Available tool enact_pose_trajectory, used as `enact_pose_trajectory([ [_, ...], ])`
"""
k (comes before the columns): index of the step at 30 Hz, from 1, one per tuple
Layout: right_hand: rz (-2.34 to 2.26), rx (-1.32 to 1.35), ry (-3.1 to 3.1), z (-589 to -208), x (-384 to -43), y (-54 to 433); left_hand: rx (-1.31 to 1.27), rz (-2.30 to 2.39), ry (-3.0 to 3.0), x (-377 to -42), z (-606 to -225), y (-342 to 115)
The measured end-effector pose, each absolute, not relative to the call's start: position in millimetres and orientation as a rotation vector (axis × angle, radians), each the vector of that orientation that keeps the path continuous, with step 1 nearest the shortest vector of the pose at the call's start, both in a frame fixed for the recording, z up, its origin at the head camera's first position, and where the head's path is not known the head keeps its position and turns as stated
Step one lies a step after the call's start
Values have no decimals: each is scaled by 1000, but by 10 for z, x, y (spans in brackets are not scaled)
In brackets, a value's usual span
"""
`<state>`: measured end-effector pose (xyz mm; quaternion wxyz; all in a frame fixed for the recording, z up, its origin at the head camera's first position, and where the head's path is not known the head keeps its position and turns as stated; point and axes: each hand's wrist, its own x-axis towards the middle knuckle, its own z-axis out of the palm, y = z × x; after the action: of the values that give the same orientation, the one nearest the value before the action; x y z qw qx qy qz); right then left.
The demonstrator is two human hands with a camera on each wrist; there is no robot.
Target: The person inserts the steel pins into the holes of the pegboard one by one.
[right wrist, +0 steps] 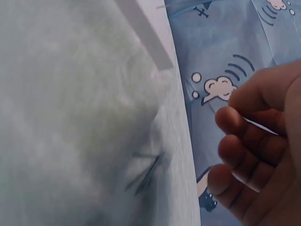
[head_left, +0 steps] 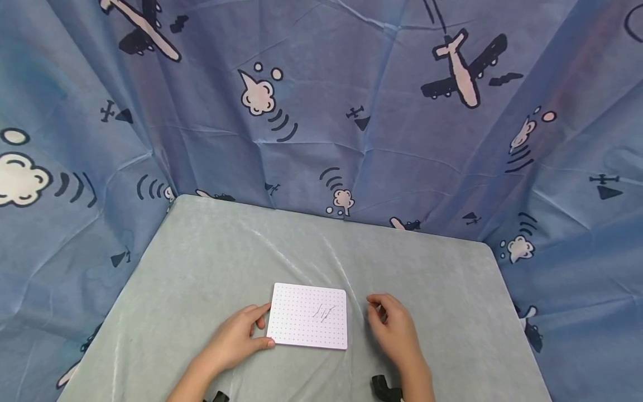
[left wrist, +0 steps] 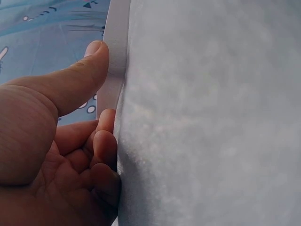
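Observation:
A white board with a grid of small dots (head_left: 301, 329) lies on the grey cloth. My left hand (head_left: 233, 338) touches its left side, index fingertip on the left edge and thumb at the near left corner. In the left wrist view the thumb lies along the board's side (left wrist: 115, 56), with other fingers curled beside it. Several thin dark strokes (head_left: 324, 312) show on the board; whether sticks or marks, I cannot tell. My right hand (head_left: 394, 329) hovers right of the board, fingers loosely curled, nothing visible in them. Blurred thin dark sticks (right wrist: 146, 174) appear near it in the right wrist view.
Grey cloth (head_left: 226, 251) covers the table, with a few creases. A blue curtain printed with planes and clouds (head_left: 311, 111) hangs behind and along both sides. Black pieces (head_left: 385, 388) sit at the wrists.

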<state>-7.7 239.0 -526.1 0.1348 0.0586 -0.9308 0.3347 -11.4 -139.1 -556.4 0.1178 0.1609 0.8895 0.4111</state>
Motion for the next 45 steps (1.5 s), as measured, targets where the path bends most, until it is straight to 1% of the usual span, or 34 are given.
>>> enact_pose_trajectory([
  [9,862,-44,-2843,-5304,12,2553,466,1196,2604,-124,-5572,-1394],
  [17,843,-153,-2937,-5321,59,2571,458,1191,2598,-125,-5574,-1403],
  [45,723,-188,-3065,-5362,-8,2466,448,1181,2595,-116,-5569,-1392],
])
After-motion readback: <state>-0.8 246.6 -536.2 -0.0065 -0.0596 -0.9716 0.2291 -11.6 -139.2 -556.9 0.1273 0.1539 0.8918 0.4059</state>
